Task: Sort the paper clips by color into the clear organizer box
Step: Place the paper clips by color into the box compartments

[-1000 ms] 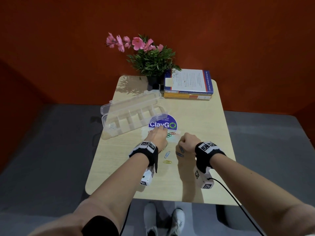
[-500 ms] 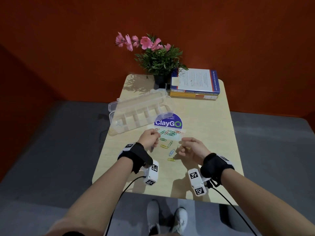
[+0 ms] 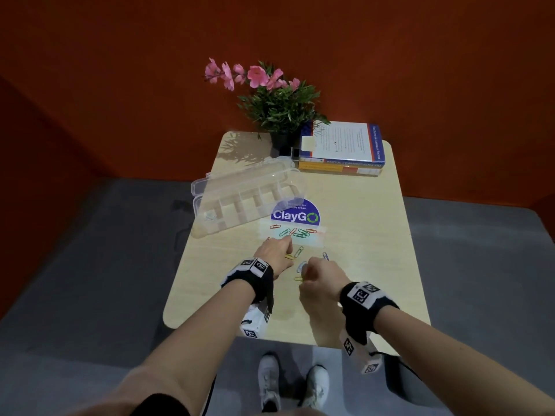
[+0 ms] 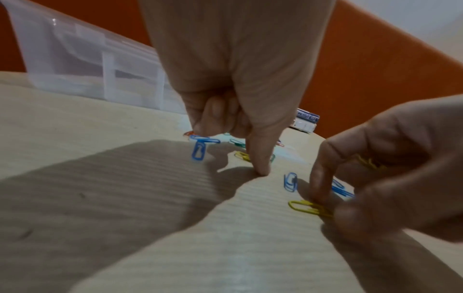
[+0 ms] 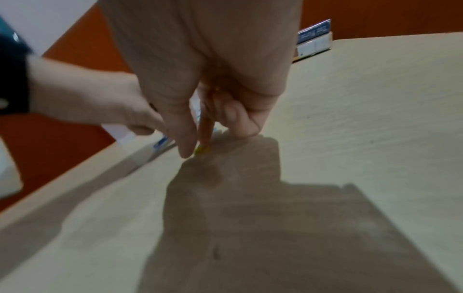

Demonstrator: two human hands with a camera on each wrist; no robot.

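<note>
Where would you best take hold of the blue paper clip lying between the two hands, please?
Probably pinch the blue paper clip across its long sides, coming straight down from above: it lies flat on the table, with bare tabletop beside it.

Orange-red wall (image 3: 120, 70), grey floor (image 3: 90, 265), pale wooden table (image 3: 360, 250) (rounded corners) with sharp shadows

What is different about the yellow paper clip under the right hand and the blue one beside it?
The yellow wire paper clip is pinched by the right hand; the blue wire paper clip lies free, untouched. Their colours differ too, yellow against blue. Both rest on the pale wooden table, outside the clear organizer box.
</note>
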